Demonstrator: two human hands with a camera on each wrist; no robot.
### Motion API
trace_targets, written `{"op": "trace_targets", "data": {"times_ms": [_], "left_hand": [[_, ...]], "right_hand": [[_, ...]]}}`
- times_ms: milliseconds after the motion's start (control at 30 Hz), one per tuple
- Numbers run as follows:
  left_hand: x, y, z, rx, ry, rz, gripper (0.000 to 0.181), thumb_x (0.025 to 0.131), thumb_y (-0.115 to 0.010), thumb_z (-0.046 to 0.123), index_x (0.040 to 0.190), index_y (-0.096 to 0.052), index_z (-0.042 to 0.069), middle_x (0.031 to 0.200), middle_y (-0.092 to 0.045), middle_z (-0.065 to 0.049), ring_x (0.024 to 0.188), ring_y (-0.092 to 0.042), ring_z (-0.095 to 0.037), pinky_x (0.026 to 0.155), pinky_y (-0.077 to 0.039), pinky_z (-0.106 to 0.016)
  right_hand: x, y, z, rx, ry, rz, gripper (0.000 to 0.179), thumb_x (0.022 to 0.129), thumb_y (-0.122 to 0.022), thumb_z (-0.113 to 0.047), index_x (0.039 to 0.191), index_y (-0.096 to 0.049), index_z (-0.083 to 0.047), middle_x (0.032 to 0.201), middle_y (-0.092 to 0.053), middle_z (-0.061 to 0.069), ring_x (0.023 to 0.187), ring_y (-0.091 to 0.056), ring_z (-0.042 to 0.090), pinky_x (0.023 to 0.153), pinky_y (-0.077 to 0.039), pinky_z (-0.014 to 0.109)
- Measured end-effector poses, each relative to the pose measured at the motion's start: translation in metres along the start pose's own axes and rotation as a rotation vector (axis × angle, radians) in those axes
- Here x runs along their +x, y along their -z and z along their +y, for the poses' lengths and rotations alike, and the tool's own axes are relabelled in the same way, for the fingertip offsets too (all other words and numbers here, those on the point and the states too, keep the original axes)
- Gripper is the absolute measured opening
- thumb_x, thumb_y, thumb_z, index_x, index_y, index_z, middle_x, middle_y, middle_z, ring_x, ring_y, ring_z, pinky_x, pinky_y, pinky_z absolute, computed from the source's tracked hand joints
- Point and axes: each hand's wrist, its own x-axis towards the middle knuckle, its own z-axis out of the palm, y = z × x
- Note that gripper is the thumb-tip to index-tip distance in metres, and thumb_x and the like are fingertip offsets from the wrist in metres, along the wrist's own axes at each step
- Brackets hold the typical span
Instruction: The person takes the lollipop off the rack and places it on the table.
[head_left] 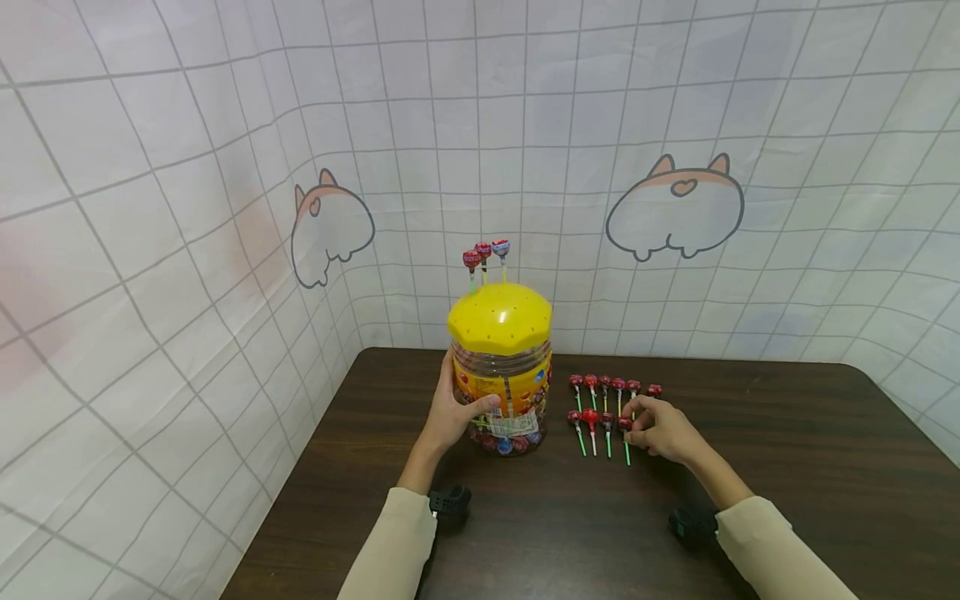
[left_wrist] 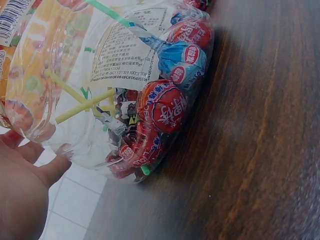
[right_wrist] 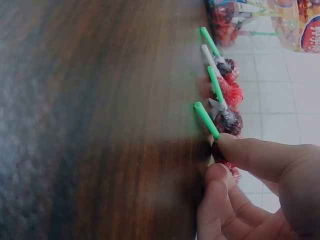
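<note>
A clear plastic jar (head_left: pixel 501 387) with a yellow domed lid (head_left: pixel 501 317) stands on the table, wrapped lollipops visible inside it. Three lollipops (head_left: pixel 483 252) stick up from holes in the lid. My left hand (head_left: pixel 453 412) grips the jar's left side, the thumb across its front; the far fingers are hidden behind it. In the left wrist view, red and blue wrapped candies (left_wrist: pixel 162 105) show through the jar's base. My right hand (head_left: pixel 663 429) pinches a green-stick lollipop (right_wrist: pixel 206 120) at the right end of the front row, between thumb and fingers, near its wrapped head.
Right of the jar, a back row of several lollipops (head_left: pixel 591 383) lies on the dark wooden table (head_left: pixel 555 533). More lie in the front row, among them one with a white stick (head_left: pixel 591 425). A white grid-patterned curtain (head_left: pixel 495 125) hangs behind and to the left.
</note>
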Motion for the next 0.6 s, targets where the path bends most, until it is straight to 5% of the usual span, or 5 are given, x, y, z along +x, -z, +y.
{"op": "trace_targets", "data": {"times_ms": [600], "left_hand": [[-0.001, -0.001, 0.002, 0.017, 0.003, 0.003, 0.103, 0.089, -0.081, 0.023, 0.162, -0.010, 0.040, 0.154, -0.042, -0.004, 0.132, -0.053, -0.023, 0.112, -0.047, -0.048]], "right_hand": [[-0.001, 0.010, 0.001, 0.061, 0.010, -0.041, 0.036, 0.094, -0.073, -0.010, 0.126, -0.058, -0.002, 0.087, -0.063, 0.010, 0.072, -0.059, 0.021, 0.061, -0.056, 0.036]]}}
